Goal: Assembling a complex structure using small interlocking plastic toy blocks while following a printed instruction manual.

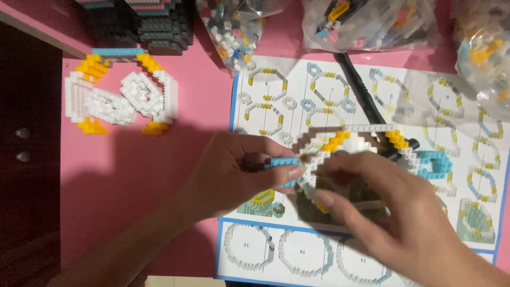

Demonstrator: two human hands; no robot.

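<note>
The left hand [234, 170] reaches in from the lower left with its forearm angled up across the pink table [196, 101], fingers curled and thumb pressed forward, pinching a short blue brick strip [281, 162] at the left edge of a ring-shaped brick model [350, 141]. The right hand [393, 212] comes in from the lower right, palm down, its fingers bent over the lower part of the same model; it looks closed on the model, though blur hides the exact grip. The model, built of white, yellow and blue small bricks, is held just above the instruction sheet [265, 250], near the middle of the view.

The sheet is white with a blue border and printed rows of ring-like building steps. A black rod-like tool [358, 87] lies diagonally across its upper part. Along the top edge sit three clear plastic bags of mixed coloured bricks: one at centre [231, 29], one to its right [372, 21], one at the far right [486, 58]. At upper left a dark stacked brick block [143, 24] stands, and below it lies a finished white and yellow brick piece [119, 95], well apart from the hands.
</note>
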